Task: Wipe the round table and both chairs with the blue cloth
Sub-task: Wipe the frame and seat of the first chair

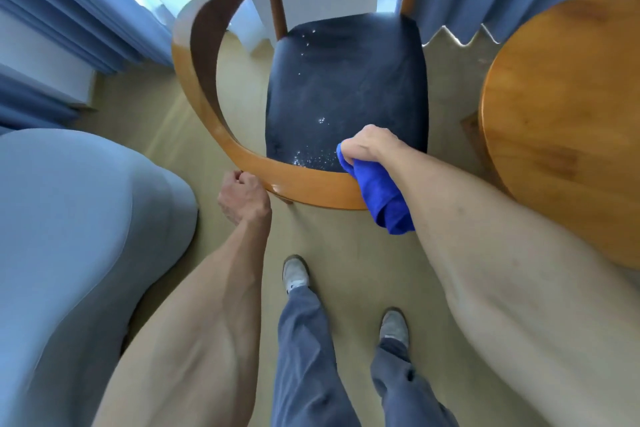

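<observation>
A wooden chair (194, 80) with a curved backrest and a dark seat cushion (349, 90) stands in front of me, its back towards me. White specks lie on the near part of the cushion. My right hand (367, 146) grips the blue cloth (379, 194) at the near right of the seat, and the cloth hangs over the backrest rail. My left hand (242, 198) holds the rail's near left part with curled fingers. The round wooden table (568, 114) is to the right of the chair.
Blue curtains (86, 3) hang at the back on both sides of a bright window. A pale blue upholstered seat (79, 236) fills the left foreground. My legs and shoes (296, 274) stand on the beige floor just behind the chair.
</observation>
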